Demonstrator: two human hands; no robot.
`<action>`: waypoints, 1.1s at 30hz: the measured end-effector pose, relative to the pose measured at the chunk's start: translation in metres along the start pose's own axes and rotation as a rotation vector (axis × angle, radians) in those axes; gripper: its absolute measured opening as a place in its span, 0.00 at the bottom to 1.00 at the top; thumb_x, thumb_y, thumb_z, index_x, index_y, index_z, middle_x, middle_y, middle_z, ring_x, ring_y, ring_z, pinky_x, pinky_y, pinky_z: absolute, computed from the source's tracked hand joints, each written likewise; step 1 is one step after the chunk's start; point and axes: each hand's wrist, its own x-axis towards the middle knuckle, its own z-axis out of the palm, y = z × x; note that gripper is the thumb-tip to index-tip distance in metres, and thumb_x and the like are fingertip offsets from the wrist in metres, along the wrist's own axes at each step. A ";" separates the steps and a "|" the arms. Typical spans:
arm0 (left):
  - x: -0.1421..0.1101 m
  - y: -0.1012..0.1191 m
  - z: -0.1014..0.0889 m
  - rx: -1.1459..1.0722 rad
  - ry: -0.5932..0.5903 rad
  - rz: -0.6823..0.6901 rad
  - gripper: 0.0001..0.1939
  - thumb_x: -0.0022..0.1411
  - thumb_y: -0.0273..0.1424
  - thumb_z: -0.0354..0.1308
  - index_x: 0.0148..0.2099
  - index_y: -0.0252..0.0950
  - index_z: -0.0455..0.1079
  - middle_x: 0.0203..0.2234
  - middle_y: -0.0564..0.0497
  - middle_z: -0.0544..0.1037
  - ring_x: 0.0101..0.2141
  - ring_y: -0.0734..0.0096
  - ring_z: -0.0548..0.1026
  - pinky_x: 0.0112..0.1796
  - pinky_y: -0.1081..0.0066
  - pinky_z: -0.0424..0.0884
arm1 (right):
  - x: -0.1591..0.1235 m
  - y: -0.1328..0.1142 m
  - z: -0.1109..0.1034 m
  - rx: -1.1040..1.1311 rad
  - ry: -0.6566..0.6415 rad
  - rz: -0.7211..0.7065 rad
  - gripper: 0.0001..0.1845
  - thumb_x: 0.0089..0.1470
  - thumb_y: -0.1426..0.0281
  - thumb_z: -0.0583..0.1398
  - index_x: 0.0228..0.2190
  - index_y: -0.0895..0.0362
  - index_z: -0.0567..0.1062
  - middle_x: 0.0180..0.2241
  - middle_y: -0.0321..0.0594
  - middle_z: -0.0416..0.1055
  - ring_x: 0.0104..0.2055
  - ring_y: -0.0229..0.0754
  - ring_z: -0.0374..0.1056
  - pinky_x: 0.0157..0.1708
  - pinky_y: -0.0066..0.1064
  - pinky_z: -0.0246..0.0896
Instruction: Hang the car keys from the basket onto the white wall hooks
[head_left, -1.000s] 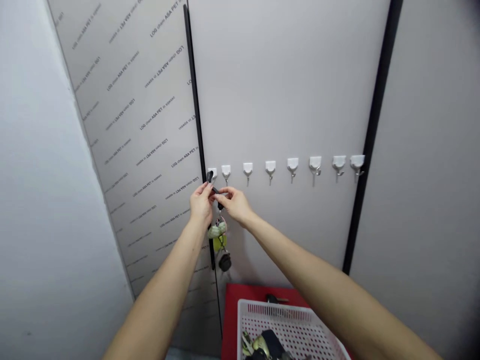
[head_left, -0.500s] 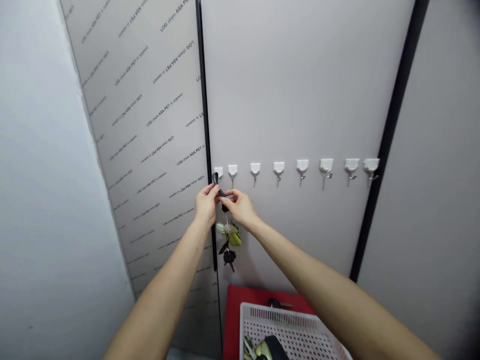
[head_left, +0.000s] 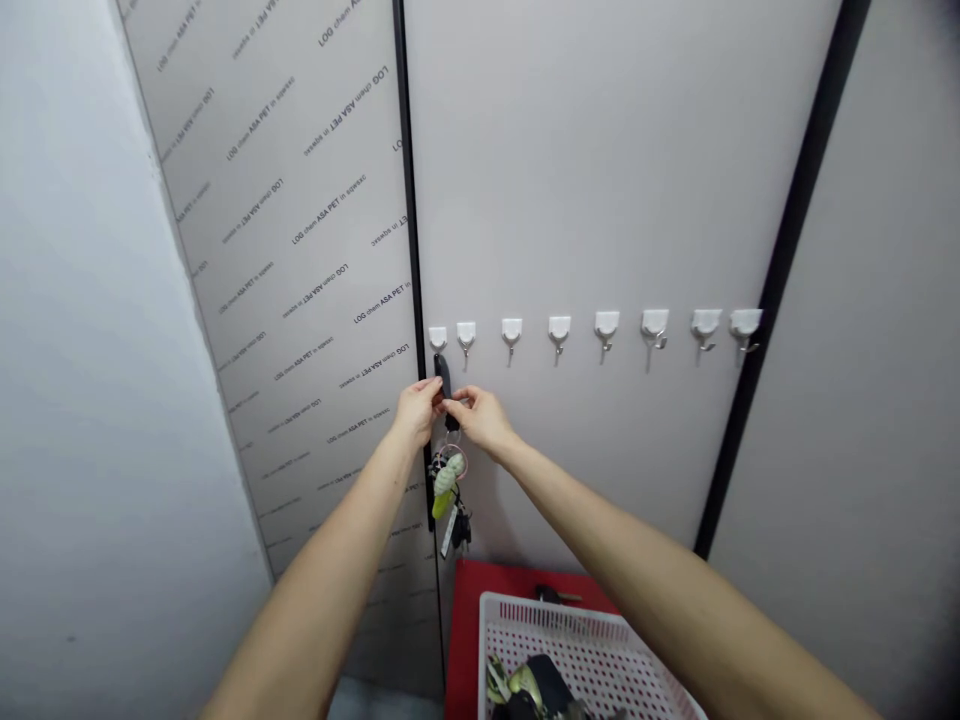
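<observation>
A black strap (head_left: 444, 376) belonging to a bunch of keys (head_left: 461, 528) stands upright just under the leftmost white wall hook (head_left: 438, 338). Whether its loop sits on the metal prong I cannot tell. My left hand (head_left: 416, 410) pinches the strap from the left. From the right, the fingertips of my right hand (head_left: 481, 416) close on its lower part. Below both hands dangle a pink ring (head_left: 463, 462), a pale green charm (head_left: 448, 474), a yellow-green charm (head_left: 442, 503) and dark keys.
Several more white hooks (head_left: 559, 328) run rightward along the grey panel. Below is a red surface (head_left: 466, 610) bearing a white perforated basket (head_left: 600, 625) with dark and greenish items (head_left: 529, 685) inside. Behind its rim lies a dark key (head_left: 551, 594). A black strip (head_left: 409, 190) borders the panel's left side.
The strap's loop has turned and now looks narrower and straighter beneath the hook. The hanging charms and keys have swung round and sit slightly lower. Both hands keep their pinch.
</observation>
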 end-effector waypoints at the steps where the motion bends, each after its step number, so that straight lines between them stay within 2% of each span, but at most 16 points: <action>1: 0.000 -0.002 -0.001 0.034 0.006 -0.002 0.08 0.36 0.29 0.56 0.20 0.30 0.61 0.10 0.58 0.63 0.14 0.84 0.60 0.19 0.79 0.56 | 0.000 0.002 0.001 -0.005 -0.003 0.003 0.12 0.35 0.65 0.54 0.24 0.60 0.67 0.14 0.30 0.58 0.16 0.29 0.52 0.17 0.22 0.47; 4: -0.002 -0.007 -0.003 0.112 0.038 0.007 0.07 0.36 0.28 0.56 0.21 0.31 0.63 0.11 0.58 0.63 0.15 0.84 0.61 0.19 0.79 0.57 | 0.000 0.009 0.000 0.031 -0.038 0.014 0.12 0.36 0.66 0.54 0.27 0.60 0.67 0.15 0.31 0.60 0.16 0.29 0.54 0.18 0.22 0.49; 7: -0.009 -0.013 -0.007 0.183 0.093 0.029 0.08 0.35 0.25 0.56 0.25 0.31 0.64 0.15 0.57 0.66 0.17 0.83 0.62 0.20 0.80 0.57 | -0.006 0.026 -0.012 0.058 -0.103 -0.015 0.12 0.37 0.67 0.53 0.26 0.61 0.67 0.17 0.32 0.62 0.17 0.28 0.55 0.19 0.22 0.51; 10: -0.023 -0.024 -0.013 0.281 0.122 0.074 0.09 0.36 0.24 0.55 0.26 0.31 0.65 0.18 0.55 0.67 0.18 0.82 0.63 0.19 0.80 0.57 | -0.027 0.064 -0.032 -0.059 -0.293 0.014 0.08 0.38 0.69 0.52 0.21 0.60 0.68 0.16 0.31 0.62 0.16 0.28 0.55 0.19 0.21 0.51; 13: -0.044 -0.044 -0.019 0.320 0.104 0.053 0.09 0.36 0.25 0.54 0.27 0.31 0.65 0.18 0.54 0.67 0.19 0.81 0.64 0.19 0.80 0.57 | -0.063 0.114 -0.051 -0.362 -0.557 0.187 0.05 0.33 0.73 0.54 0.13 0.59 0.68 0.11 0.30 0.59 0.15 0.28 0.54 0.18 0.21 0.49; 16: -0.069 -0.072 -0.022 0.355 0.045 -0.058 0.07 0.37 0.25 0.54 0.26 0.32 0.65 0.18 0.55 0.67 0.19 0.81 0.64 0.19 0.80 0.57 | -0.098 0.156 -0.057 -0.502 -0.614 0.313 0.03 0.24 0.76 0.58 0.11 0.58 0.69 0.09 0.30 0.60 0.15 0.30 0.54 0.17 0.23 0.47; 19: -0.091 -0.101 -0.021 0.392 -0.038 -0.203 0.06 0.37 0.25 0.53 0.25 0.32 0.65 0.16 0.55 0.67 0.19 0.81 0.63 0.19 0.80 0.56 | -0.116 0.181 -0.053 -0.530 -0.600 0.352 0.07 0.22 0.74 0.59 0.15 0.55 0.71 0.13 0.33 0.65 0.18 0.34 0.59 0.19 0.24 0.49; 23: -0.112 -0.135 -0.019 0.418 -0.140 -0.355 0.06 0.38 0.24 0.53 0.25 0.31 0.64 0.14 0.57 0.65 0.17 0.82 0.62 0.19 0.80 0.56 | -0.120 0.196 -0.042 -0.533 -0.582 0.352 0.09 0.25 0.72 0.58 0.18 0.56 0.72 0.20 0.35 0.68 0.25 0.36 0.61 0.23 0.24 0.51; 27: -0.122 -0.157 -0.024 0.463 -0.181 -0.471 0.05 0.40 0.23 0.51 0.26 0.31 0.63 0.14 0.57 0.65 0.17 0.82 0.62 0.18 0.80 0.55 | -0.118 0.199 -0.038 -0.486 -0.605 0.374 0.05 0.25 0.77 0.57 0.15 0.60 0.70 0.14 0.34 0.65 0.20 0.33 0.59 0.20 0.23 0.49; 30: -0.120 -0.163 -0.032 0.520 -0.167 -0.456 0.06 0.41 0.22 0.50 0.27 0.31 0.63 0.15 0.56 0.65 0.17 0.82 0.62 0.20 0.79 0.57 | -0.115 0.191 -0.043 -0.382 -0.599 0.376 0.03 0.32 0.75 0.55 0.17 0.61 0.68 0.13 0.32 0.63 0.16 0.29 0.55 0.17 0.21 0.48; 33: -0.114 -0.161 -0.037 0.534 -0.142 -0.357 0.10 0.40 0.18 0.49 0.29 0.30 0.63 0.22 0.51 0.69 0.24 0.79 0.65 0.28 0.77 0.60 | -0.107 0.173 -0.054 -0.256 -0.581 0.360 0.06 0.40 0.72 0.49 0.23 0.60 0.65 0.14 0.31 0.62 0.14 0.27 0.53 0.15 0.20 0.48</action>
